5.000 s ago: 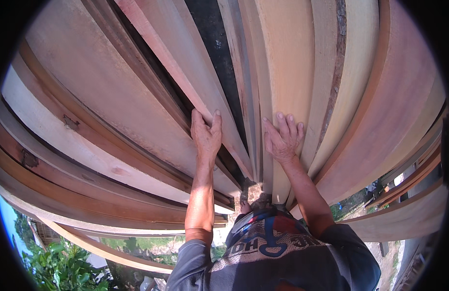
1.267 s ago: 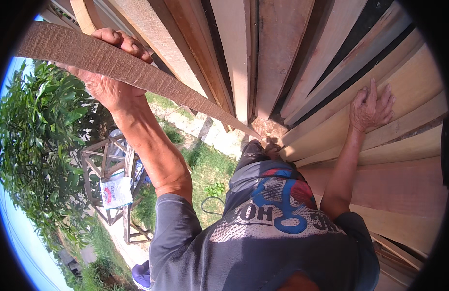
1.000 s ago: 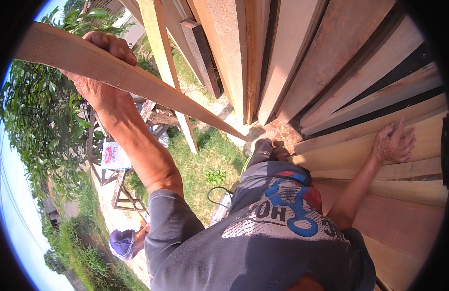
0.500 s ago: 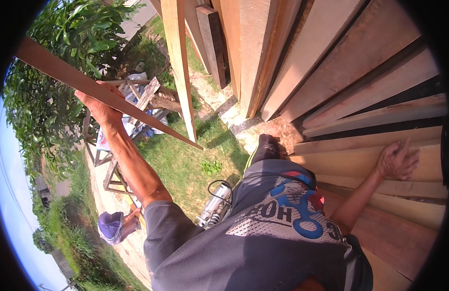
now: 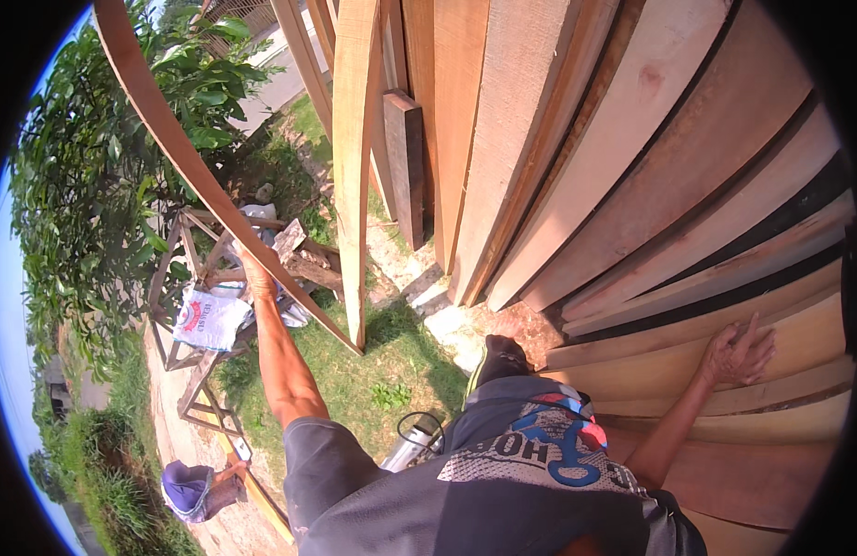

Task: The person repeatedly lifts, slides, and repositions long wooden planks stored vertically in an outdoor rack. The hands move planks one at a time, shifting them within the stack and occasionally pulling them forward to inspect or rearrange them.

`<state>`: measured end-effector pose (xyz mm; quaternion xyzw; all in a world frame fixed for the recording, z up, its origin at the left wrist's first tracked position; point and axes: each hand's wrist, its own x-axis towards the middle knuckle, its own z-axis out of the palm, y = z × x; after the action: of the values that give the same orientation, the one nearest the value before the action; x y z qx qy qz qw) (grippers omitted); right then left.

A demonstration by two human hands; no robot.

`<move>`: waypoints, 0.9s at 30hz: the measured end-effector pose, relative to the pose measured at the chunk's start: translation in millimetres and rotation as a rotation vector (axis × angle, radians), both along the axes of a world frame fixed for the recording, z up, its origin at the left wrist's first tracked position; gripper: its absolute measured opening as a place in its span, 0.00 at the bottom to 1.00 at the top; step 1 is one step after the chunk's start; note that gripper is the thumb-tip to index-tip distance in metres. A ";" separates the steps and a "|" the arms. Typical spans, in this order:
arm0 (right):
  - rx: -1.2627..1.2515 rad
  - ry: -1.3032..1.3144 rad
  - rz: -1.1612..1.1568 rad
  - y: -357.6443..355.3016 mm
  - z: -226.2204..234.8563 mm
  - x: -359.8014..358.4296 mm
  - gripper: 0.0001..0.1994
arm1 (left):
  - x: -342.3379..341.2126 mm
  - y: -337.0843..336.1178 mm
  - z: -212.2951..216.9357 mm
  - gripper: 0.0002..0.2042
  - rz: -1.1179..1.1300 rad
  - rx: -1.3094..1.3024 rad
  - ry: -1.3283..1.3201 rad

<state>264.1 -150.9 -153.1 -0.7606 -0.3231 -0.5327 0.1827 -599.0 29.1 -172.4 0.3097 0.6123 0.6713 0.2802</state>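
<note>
My left arm reaches out over the grass, and my left hand [image 5: 255,274] grips a long, thin wooden board [image 5: 183,153]. The board stands tilted, its lower end near the grass and its upper end leaving the view at the top left. Part of my left hand is hidden behind it. At the right, my right hand [image 5: 739,358] has its fingers spread and holds nothing. It is in front of a pale plank [image 5: 799,338] in the row of leaning boards; whether it touches the wood I cannot tell.
Many planks [image 5: 632,167] lean upright from the top round to the right. A narrow pale board [image 5: 352,167] stands apart, near a short dark board [image 5: 405,171]. Wooden trestles with a white printed sack [image 5: 209,320] stand at the left. A person in a purple cap [image 5: 186,489] is behind.
My left hand has moved right and down in the view, and the board has become steeper. My right hand stays spread before the planks. The view has shifted slightly.
</note>
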 end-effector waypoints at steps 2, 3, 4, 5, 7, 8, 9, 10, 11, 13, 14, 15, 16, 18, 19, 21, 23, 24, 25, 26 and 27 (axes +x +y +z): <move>0.027 0.036 0.075 -0.8 2.7 -7.2 0.18 | 4.0 11.6 -18.8 0.32 0.050 -0.014 -0.058; 0.000 0.032 0.026 -1.1 3.9 -10.4 0.18 | 4.7 17.1 -25.9 0.33 0.040 -0.107 -0.170; -0.022 0.064 -0.022 -1.5 3.7 -14.6 0.19 | 6.6 26.7 -32.3 0.35 -0.005 -0.098 -0.147; -0.019 0.070 -0.046 0.4 3.3 -17.6 0.19 | 10.8 40.3 -38.0 0.37 -0.017 -0.100 -0.136; 0.014 0.053 -0.028 1.9 2.8 -21.1 0.19 | 17.1 64.4 -45.3 0.44 -0.007 -0.248 -0.133; 0.028 0.043 -0.024 2.6 2.3 -22.1 0.19 | 20.4 76.9 -47.6 0.45 -0.018 -0.279 -0.129; 0.041 0.016 -0.010 3.0 1.9 -22.6 0.18 | 23.9 88.1 -50.0 0.45 -0.025 -0.314 -0.098; 0.043 0.002 -0.006 3.7 1.6 -22.7 0.18 | 28.5 97.7 -53.4 0.46 -0.048 -0.304 -0.116; 0.058 0.001 0.001 3.6 1.3 -22.6 0.18 | 33.3 107.3 -57.2 0.46 -0.032 -0.324 -0.118; 0.053 -0.016 -0.007 3.5 0.9 -23.3 0.18 | 44.5 124.9 -67.8 0.46 -0.010 -0.264 -0.147; 0.051 -0.020 -0.006 3.3 1.0 -23.8 0.18 | 49.8 134.5 -73.4 0.46 -0.034 -0.224 -0.208; 0.054 -0.022 -0.012 3.2 1.7 -23.8 0.18 | 54.3 143.1 -79.6 0.44 -0.011 -0.268 -0.147; 0.053 -0.019 -0.012 2.7 2.2 -25.0 0.18 | 60.8 152.9 -87.1 0.42 0.001 -0.325 0.051; 0.049 -0.010 -0.003 2.6 4.0 -27.3 0.18 | 77.0 172.0 -104.1 0.39 0.114 -0.476 0.238; 0.048 -0.002 0.003 2.8 5.2 -28.2 0.17 | 86.5 175.5 -114.6 0.39 -0.024 -0.379 -0.025; 0.047 0.002 0.013 4.3 6.7 -29.4 0.17 | 87.1 183.7 -119.6 0.38 0.085 -0.489 -0.091; 0.060 0.001 0.013 5.8 7.1 -30.0 0.17 | 87.0 180.5 -122.6 0.36 0.184 -0.420 0.139; 0.057 -0.004 0.016 5.8 6.6 -30.5 0.17 | 86.4 175.3 -123.9 0.36 0.224 -0.410 0.234; 0.052 -0.014 0.007 7.2 5.4 -30.9 0.17 | 92.3 164.7 -131.8 0.34 0.464 -0.456 0.517; 0.034 -0.009 -0.044 6.1 4.7 -30.5 0.18 | 88.9 149.1 -134.1 0.34 0.395 -0.557 0.378; 0.048 0.005 -0.019 6.0 2.9 -31.1 0.18 | 104.5 130.9 -150.4 0.32 0.598 -0.640 0.266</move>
<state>233.0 -144.9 -150.2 -0.7603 -0.3026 -0.5402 0.1963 -494.4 160.0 -322.8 0.1010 0.8820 0.4542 0.0748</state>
